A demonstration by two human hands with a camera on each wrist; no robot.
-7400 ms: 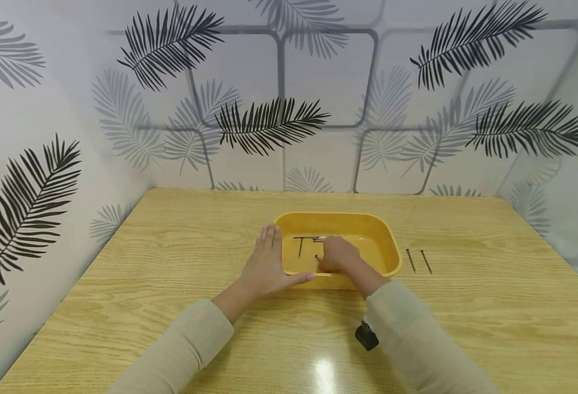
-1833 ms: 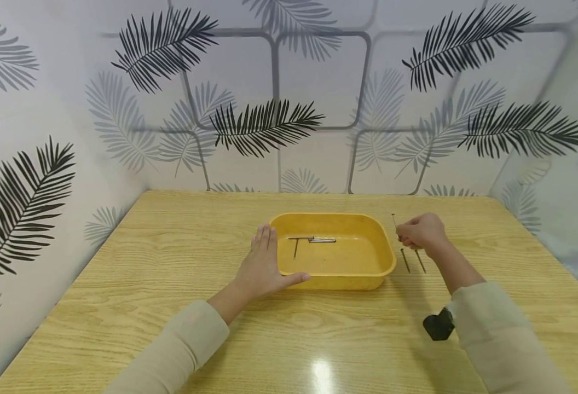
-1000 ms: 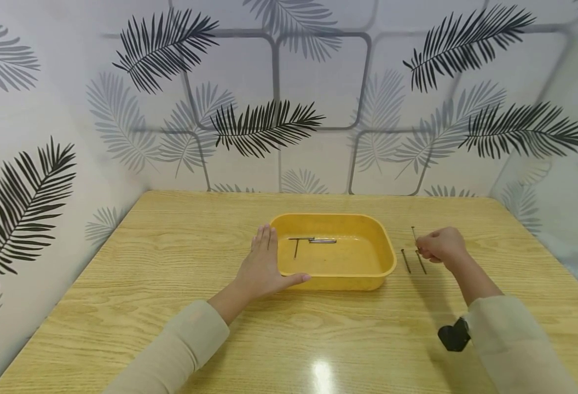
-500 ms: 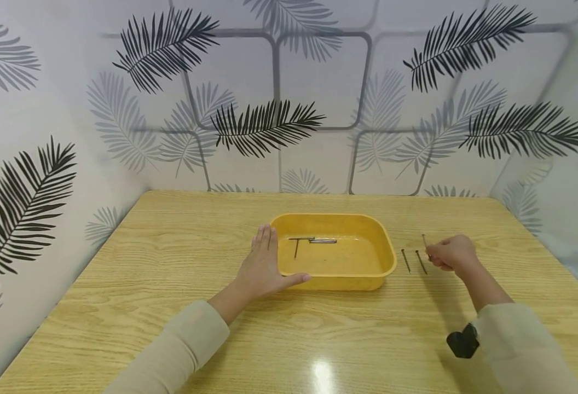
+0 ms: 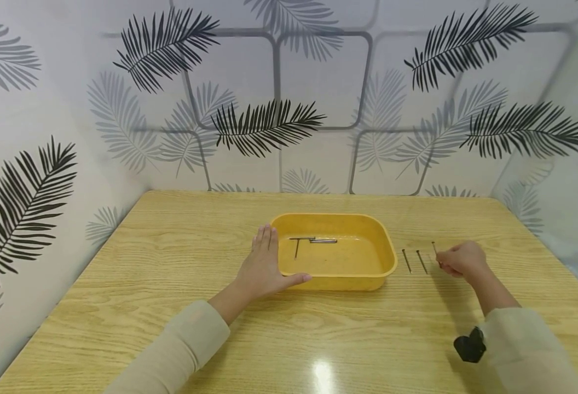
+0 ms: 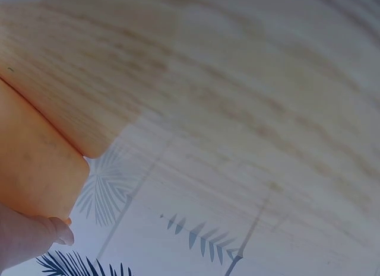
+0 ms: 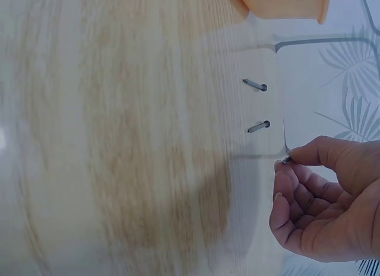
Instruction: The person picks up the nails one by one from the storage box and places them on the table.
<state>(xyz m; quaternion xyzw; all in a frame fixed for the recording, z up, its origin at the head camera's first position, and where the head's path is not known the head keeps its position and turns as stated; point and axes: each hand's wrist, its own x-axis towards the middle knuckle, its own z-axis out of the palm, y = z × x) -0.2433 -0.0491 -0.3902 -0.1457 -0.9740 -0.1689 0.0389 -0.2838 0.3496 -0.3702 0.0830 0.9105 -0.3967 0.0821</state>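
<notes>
Three nails are concerned on the right of the table: one nail (image 5: 434, 249) is pinched at its lower end between thumb and curled fingertips of the right hand (image 5: 458, 259), its tip low over the wood, and two laid nails (image 5: 414, 261) lie parallel just to its left, apart from each other. The step in hand is judged to be the setting down of the held nail as third in that row; the next move would call for the shaft to be lowered flat, parallel to its neighbours and clear of them, before the pinch is eased. The yellow tray (image 5: 386, 247) stands near the row's left, with a few more nails (image 5: 312, 241) lying inside toward its far left. Its left wall is touched by the left hand (image 5: 263, 266), whose fingers are held straight and together, thumb along the near rim. Open wood (image 5: 506, 230) is left to the right and behind the right hand, the table edge well apart.
</notes>
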